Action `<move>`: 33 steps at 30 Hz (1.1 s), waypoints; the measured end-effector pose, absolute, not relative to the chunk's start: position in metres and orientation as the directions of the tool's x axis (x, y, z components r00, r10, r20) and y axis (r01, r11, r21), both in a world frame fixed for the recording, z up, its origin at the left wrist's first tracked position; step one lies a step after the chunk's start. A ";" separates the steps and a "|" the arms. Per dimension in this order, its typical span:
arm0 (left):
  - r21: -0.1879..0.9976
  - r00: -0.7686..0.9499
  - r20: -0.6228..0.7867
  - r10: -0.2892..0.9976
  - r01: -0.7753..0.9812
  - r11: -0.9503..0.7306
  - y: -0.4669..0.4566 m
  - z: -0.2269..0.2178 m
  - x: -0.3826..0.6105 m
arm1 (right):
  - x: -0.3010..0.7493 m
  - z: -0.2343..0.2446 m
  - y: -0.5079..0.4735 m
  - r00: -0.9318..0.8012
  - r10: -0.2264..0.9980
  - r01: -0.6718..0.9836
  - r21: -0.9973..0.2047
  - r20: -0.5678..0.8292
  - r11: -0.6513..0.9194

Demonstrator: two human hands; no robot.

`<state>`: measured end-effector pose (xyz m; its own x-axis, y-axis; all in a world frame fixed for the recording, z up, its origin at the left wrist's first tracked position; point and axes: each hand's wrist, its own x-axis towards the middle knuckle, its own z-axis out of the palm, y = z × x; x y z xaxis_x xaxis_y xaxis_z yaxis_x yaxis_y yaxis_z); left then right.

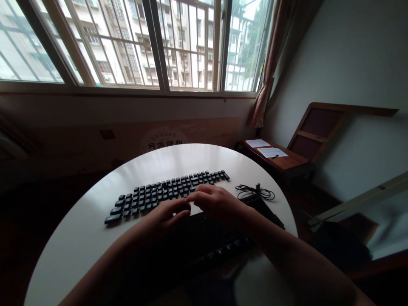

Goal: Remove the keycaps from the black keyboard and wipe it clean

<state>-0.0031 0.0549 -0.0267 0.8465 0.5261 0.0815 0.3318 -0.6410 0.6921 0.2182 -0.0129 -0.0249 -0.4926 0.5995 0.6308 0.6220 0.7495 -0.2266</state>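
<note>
the left hand (172, 211) and right hand (215, 197) come together over a dark keyboard (207, 233) on the round white table (73, 242) — fingertips touching or nearly so. the left thumb and fingers leave a narrow gap; the right fingers curl down, and from here i can't tell whether either pinches anything. black keycaps (165, 191) stand in rows just beyond, a coiled cable (255, 193) off to the right.

Left hand (170, 213) and right hand (216, 199) close together, black keycaps (165, 191) beyond, white table (76, 242)
</note>
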 end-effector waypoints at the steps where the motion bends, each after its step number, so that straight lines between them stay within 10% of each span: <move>1: 0.700 0.852 0.092 0.516 0.313 -0.642 0.055 -0.027 -0.003 | 0.218 -0.026 -0.014 -0.521 0.604 0.612 -0.228 0.603 0.757; 18: 0.689 0.831 0.106 0.546 0.335 -0.643 0.055 -0.023 -0.002 | 0.233 -0.026 -0.005 -0.486 0.620 0.566 -0.319 0.616 0.760; 24: 0.546 0.849 0.128 0.513 0.372 -0.751 0.058 -0.019 -0.007 | 0.290 -0.030 0.021 -0.085 0.853 0.820 -0.451 0.514 0.353; 33: 0.518 0.879 -0.026 0.476 0.419 -0.746 0.054 -0.021 -0.007 | 0.299 -0.063 0.044 0.002 0.983 0.944 -0.324 0.186 0.059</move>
<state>-0.0072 0.0542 -0.0208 0.8792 0.4757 -0.0264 0.4191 -0.7459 0.5177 0.2994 0.0437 -0.0633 0.0021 0.9826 0.1858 0.9440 0.0593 -0.3245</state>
